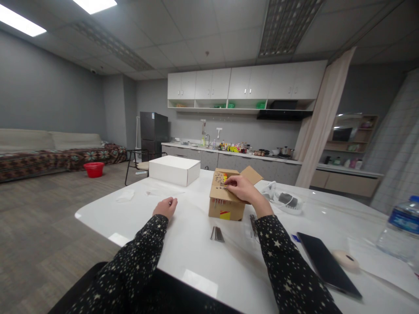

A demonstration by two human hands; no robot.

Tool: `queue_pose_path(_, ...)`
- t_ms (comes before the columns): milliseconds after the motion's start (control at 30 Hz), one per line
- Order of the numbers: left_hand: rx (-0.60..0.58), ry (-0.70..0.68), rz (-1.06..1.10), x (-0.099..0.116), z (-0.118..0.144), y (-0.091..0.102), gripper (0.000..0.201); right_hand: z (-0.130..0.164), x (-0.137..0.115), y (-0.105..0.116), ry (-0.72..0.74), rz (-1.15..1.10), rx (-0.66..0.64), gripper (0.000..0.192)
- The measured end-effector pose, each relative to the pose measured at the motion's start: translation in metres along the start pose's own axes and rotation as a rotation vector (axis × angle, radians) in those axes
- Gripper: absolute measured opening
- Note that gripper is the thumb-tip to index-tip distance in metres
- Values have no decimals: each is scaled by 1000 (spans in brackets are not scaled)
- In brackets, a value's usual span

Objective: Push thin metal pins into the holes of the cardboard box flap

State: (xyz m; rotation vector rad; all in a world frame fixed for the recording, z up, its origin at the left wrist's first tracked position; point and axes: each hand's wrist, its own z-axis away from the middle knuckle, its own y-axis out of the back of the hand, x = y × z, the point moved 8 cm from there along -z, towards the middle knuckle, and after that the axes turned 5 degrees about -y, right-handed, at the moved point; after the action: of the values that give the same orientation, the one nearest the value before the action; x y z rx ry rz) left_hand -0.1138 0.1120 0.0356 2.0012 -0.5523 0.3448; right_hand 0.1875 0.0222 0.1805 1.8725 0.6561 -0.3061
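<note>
A small brown cardboard box (225,212) with flaps stands on the white table. Several small round metal heads dot its top, and thin metal shafts (218,202) show at the front edge. My right hand (242,188) is over the top, fingertips pinched at these heads; what they hold is too small to make out. On the table in front of the box lies a row of thin metal pins (218,234), like nails or screws. Left of the box, my left hand (165,207) rests on the table with curled fingers. Its grasp is hidden.
Behind my left hand stands a white box (175,169). More thin metal pieces (253,224) lie beside my right sleeve. Toward the right are a white dish with a cable (290,204), a black phone (327,261), a beige rounded object (346,260) and a water bottle (401,231).
</note>
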Motion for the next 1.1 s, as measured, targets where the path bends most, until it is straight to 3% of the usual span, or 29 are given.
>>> queue_pose_path(767,0,7,-10,0,0,0,36,-1,2,-2,-5,64,-13,20)
queue_pose_path(1100,1,-3,9,0,-1,0,36,14,-42,9,123,-36,-10,16)
